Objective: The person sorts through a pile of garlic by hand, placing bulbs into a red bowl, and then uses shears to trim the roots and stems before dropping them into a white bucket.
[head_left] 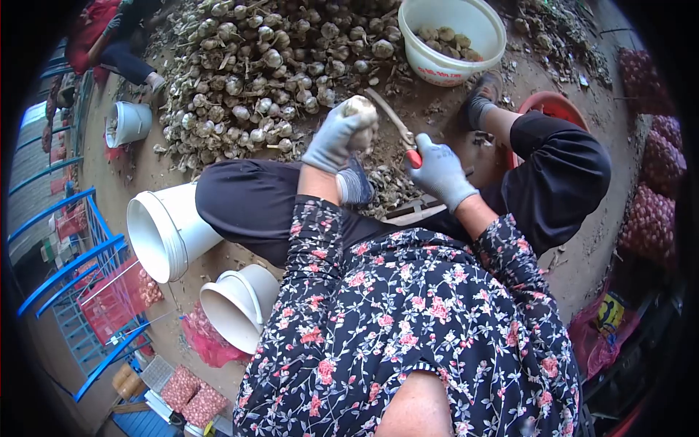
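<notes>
"Why is everything laid out like this?"

"The heap (pixel 269 73) at upper centre lies just beyond the feet, presumably for easy reach. The tub (pixel 489 33), upper right of centre, stands beside it with some bulbs inside, probably to keep them apart from the loose ones."

"And the hands?"

"Near upper centre, the left hand (pixel 328 142) has its fingers curled firmly round the garlic (pixel 364 113), likely to steady it. The right hand (pixel 440 171) is closed on a red grip (pixel 413 159). A thin pale length slants between them; I can't tell whether it's stalk or tool."

"What's underneath?"

"A brown floor (pixel 586 233), littered with dry scraps, especially at upper right."

"And around?"

"Blue frames (pixel 113 363) down the left, another person (pixel 80 44) at upper left, filled net sacks (pixel 648 218) along the right edge, and a white bucket (pixel 189 218) tipped over at left of centre."
</notes>
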Demonstrator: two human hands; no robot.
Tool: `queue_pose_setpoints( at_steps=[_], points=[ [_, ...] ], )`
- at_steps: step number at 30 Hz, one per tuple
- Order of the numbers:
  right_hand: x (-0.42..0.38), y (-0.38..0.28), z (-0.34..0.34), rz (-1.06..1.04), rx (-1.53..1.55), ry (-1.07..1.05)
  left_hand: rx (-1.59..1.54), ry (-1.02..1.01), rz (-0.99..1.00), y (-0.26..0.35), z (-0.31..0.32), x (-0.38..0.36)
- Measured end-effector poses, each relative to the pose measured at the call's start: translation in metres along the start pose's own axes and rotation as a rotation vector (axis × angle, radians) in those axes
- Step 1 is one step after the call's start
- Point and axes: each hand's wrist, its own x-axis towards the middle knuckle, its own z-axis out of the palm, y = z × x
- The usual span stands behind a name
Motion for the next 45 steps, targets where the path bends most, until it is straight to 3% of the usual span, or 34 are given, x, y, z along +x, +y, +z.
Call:
queue_pose_setpoints(
  at_steps=[2, 4, 6, 8, 9, 10, 11, 12, 13, 16, 18, 19, 20, 22, 23, 24, 26, 28, 32, 34, 36, 41, 45],
  points=[
    [0.008, 0.011, 0.021, 0.135, 0.277, 0.125, -0.223, 0.032, 0.035, -0.005, 0.016, 0.031],
    [0.023, 0.035, 0.045, 0.317, 0.626, 0.064, -0.280, 0.076, 0.069, 0.021, 0.056, 0.057],
    [0.030, 0.045, 0.053, 0.396, 0.725, 0.035, -0.379, -0.218, 0.277, 0.011, 0.065, 0.131],
    [0.020, 0.035, 0.045, 0.584, 1.171, -0.010, -0.106, 0.132, 0.323, 0.054, 0.111, 0.125],
    [0.019, 0.030, 0.046, 0.625, 1.238, 0.029, -0.046, 0.112, 0.189, 0.069, 0.107, 0.128],
    [0.025, 0.047, 0.071, 0.626, 1.210, 0.062, 0.108, 0.419, 0.283, 0.078, 0.096, 0.148],
    [0.027, 0.042, 0.069, 0.668, 1.244, 0.012, -0.090, 0.189, 0.403, 0.097, 0.075, 0.143],
    [0.027, 0.033, 0.067, 0.709, 1.279, -0.040, -0.060, 0.405, 0.244, 0.135, 0.053, 0.149],
    [0.030, 0.032, 0.071, 0.703, 1.322, -0.083, -0.087, 0.343, 0.295, 0.160, 0.019, 0.160],
    [0.046, 0.020, 0.078, 0.621, 1.234, -0.122, 0.395, 0.409, 0.407, 0.231, -0.021, 0.153],
    [0.057, 0.013, 0.070, 0.711, 1.278, -0.229, 0.642, 0.255, 0.394, 0.246, -0.045, 0.153],
    [0.065, 0.015, 0.073, 0.705, 1.331, -0.275, 0.778, 0.277, 0.263, 0.240, -0.067, 0.164],
    [0.073, 0.017, 0.076, 0.712, 1.332, -0.270, 0.857, 0.239, 0.300, 0.218, -0.086, 0.176],
    [0.094, 0.013, 0.077, 0.686, 1.234, -0.215, 1.036, 0.266, 0.129, 0.178, -0.070, 0.163],
    [0.106, 0.011, 0.078, 0.695, 1.238, -0.205, 0.978, 0.178, 0.056, 0.140, -0.087, 0.181],
    [0.117, 0.011, 0.076, 0.676, 1.208, -0.198, 1.088, 0.125, 0.158, 0.083, -0.119, 0.213],
    [0.123, 0.017, 0.068, 0.651, 1.127, -0.197, 1.285, 0.080, 0.067, 0.034, -0.089, 0.210],
    [0.139, 0.029, 0.078, 0.618, 1.041, -0.211, 1.537, 0.207, 0.068, -0.022, -0.088, 0.235],
    [0.151, 0.025, 0.069, 0.671, 1.064, -0.222, 1.560, 0.190, -0.231, -0.039, -0.061, 0.238],
    [0.156, 0.031, 0.076, 0.661, 1.070, -0.254, 1.462, 0.194, -0.203, -0.037, -0.067, 0.235],
    [0.170, 0.043, 0.095, 0.512, 0.893, -0.232, 1.453, 0.205, -0.166, -0.032, -0.075, 0.222],
    [0.176, 0.018, 0.078, 0.379, 0.595, -0.241, 1.421, 0.221, -0.083, -0.015, -0.080, 0.184],
    [0.183, 0.001, 0.065, 0.346, 0.520, -0.293, 1.420, 0.217, -0.163, 0.000, -0.073, 0.175]
  ],
)
